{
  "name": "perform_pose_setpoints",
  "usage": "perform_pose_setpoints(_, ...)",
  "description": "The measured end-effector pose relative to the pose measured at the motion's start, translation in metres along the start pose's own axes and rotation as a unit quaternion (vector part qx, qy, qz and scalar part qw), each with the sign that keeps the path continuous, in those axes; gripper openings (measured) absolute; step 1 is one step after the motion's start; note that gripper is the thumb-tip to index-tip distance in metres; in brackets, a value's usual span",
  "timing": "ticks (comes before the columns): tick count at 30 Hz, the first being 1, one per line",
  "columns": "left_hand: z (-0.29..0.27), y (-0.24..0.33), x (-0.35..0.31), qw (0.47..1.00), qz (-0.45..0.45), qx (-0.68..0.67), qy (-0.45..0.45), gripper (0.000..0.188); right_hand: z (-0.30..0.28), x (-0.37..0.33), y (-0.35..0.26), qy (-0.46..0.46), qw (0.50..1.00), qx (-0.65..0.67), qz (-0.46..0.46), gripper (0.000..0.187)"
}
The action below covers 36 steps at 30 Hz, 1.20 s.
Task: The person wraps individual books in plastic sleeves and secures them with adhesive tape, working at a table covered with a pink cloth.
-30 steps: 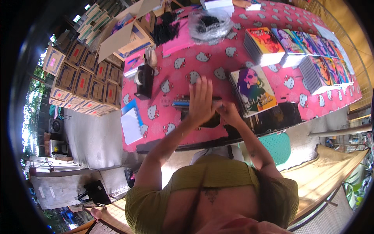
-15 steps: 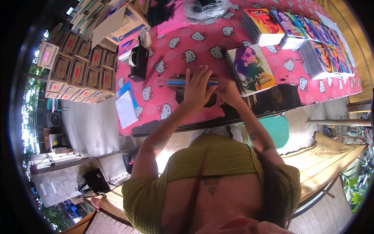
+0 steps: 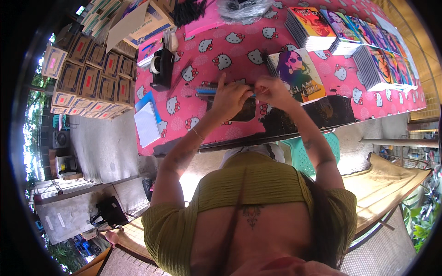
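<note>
A spiral notebook stands on its edge, its coiled spine upward and blue showing along the side. My left hand is closed over its middle and right part, thumb and fingertips near its right end. At that end my right hand is in a closed pinch; what lies between its fingertips is too small to make out. Just right of my right hand lies a spiral notebook with a colourful illustrated cover. Below my hands a dark patch shows on the pink tablecloth.
Stacked illustrated notebooks stand at the far right. On the left are a black tape dispenser, white paper sheets and cartons. Clear plastic wrap lies at the back. A green stool is beyond the table's near edge.
My right hand has risen slightly, now pinched at the notebook's right end. My left hand's fingers, stretched flat before, have curled in toward that end.
</note>
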<state>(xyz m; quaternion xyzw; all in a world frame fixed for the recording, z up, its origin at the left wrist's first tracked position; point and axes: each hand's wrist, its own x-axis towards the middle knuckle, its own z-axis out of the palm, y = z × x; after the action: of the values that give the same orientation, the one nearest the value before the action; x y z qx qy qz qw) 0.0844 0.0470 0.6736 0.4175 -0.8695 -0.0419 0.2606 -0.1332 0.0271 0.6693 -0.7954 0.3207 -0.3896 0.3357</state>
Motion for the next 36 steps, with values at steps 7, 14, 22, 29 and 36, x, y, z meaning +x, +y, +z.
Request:
perform_pose_setpoints(7,-0.039,0.003,0.013,0.999,-0.016,0.034,-0.033,0.023,0.008,-0.017,-0.025,0.235,0.969,-0.077,0.025,0.015)
perform_pose_setpoints(14,-0.059,0.05,0.11,0.932,0.238,-0.057,0.268,0.034,-0.11,-0.132,0.013,0.27,0.912,-0.236,0.197,0.064)
perform_pose_setpoints(22,-0.057,0.096,0.199,0.804,-0.021,-0.559,0.203,0.029,-0.099,-0.072,-0.083,0.345,0.885,-0.31,-0.043,0.063)
perform_pose_setpoints(29,0.015,0.058,0.23,0.967,0.079,-0.238,0.042,0.044,-0.082,-0.1,-0.049,0.52,0.826,0.191,0.104,0.043)
perform_pose_setpoints(36,0.11,0.006,0.192,0.979,0.202,-0.005,0.031,0.048,-0.036,-0.121,-0.023,0.312,0.867,-0.35,0.168,0.069)
